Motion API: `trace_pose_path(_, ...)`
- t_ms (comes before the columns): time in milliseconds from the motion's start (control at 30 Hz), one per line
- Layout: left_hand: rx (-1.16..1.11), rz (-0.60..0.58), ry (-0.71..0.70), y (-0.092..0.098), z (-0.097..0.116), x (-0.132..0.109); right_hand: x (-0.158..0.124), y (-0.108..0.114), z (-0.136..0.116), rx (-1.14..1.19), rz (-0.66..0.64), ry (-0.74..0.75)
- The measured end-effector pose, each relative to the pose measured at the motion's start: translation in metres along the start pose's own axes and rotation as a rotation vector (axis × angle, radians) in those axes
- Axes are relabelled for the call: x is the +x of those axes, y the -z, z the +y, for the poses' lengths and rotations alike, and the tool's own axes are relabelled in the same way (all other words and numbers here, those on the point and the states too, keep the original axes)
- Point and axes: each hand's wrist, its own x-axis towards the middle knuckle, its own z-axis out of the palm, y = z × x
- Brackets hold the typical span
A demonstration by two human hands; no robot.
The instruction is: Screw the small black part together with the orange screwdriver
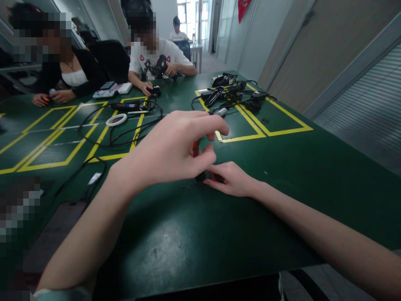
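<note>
My left hand (pixel 175 146) reaches in over the table with its fingers curled round an upright red-and-black screwdriver (pixel 196 149). Most of the tool is hidden behind the hand, and its tip does not show clearly. Thumb and forefinger have a gap between their tips. Under it, on the tabletop, is a small dark round part (pixel 199 179). My right hand (pixel 233 179) lies low on the table, fingertips closed on the right side of this part. Tiny dark screws (pixel 185 187) lie just left of it.
Black cables and devices (pixel 232 94) crowd a yellow-taped square at the far right. A white tape ring (pixel 116 120) and looped cable (pixel 134 133) lie left. A dark phone-like slab (pixel 58 234) is near my left forearm. Two people sit across the green table (pixel 297 167).
</note>
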Motion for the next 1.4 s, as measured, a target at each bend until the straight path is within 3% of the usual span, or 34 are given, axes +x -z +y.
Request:
trace_pose_path(133,-0.053,-0.046,-0.037,0.006,0.004,-0.004,0.0,0.0,0.0,0.001,-0.008,-0.022)
trace_pose_path(533,0.069,0.054,-0.065,-0.004,0.0,0.0,0.0,0.001,0.0,-0.013,-0.011,-0.016)
trace_pose_path(800,0.043,0.039,-0.116,-0.001,0.002,-0.002,0.0,-0.001,-0.001,0.006,0.006,-0.02)
trace_pose_path(1000,-0.045,0.026,-0.096,-0.002,0.001,-0.004,0.0,0.001,0.0,0.0,-0.015,-0.018)
trace_pose_path(1200,0.009,0.085,-0.019,-0.002,-0.002,-0.003,0.001,0.0,0.001,-0.005,-0.017,-0.014)
trace_pose_path(1400,0.049,0.016,-0.028,0.0,-0.001,-0.001,0.001,0.001,-0.001,-0.009,-0.018,-0.032)
